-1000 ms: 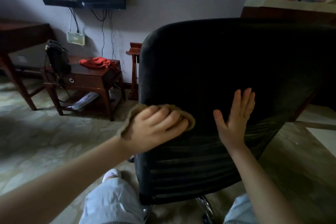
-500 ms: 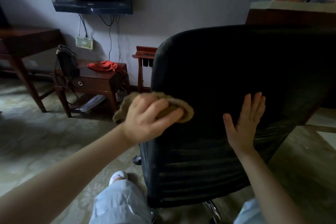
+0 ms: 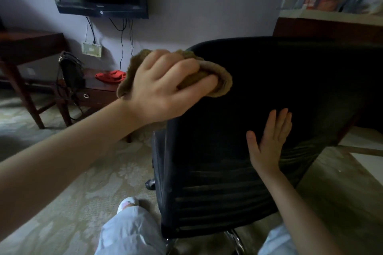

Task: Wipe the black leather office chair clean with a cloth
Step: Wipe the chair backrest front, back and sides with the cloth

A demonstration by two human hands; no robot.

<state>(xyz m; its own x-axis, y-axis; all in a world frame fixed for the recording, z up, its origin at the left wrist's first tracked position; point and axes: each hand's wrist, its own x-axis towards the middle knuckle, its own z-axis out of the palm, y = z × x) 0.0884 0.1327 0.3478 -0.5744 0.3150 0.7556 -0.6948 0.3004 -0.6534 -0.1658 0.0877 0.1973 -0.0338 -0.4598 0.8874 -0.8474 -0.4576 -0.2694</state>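
Risk: bunched olive-brown fuzzy cloth (image 3: 220, 84) sits at top left corner of black leather office chair (image 3: 279, 80) backrest; hard stroke may slide off edge. Chair rides on black castor (image 3: 150, 184); may roll or swivel if flat, released right grip (image 3: 269, 143) slips. Left grip (image 3: 165, 91) clenched round cloth. Chair: centre-right, near; dull black, horizontal ribs low.

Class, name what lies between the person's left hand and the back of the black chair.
A brown cloth, bunched under the fingers of the left hand and pressed against the chair back; the head view shows it.
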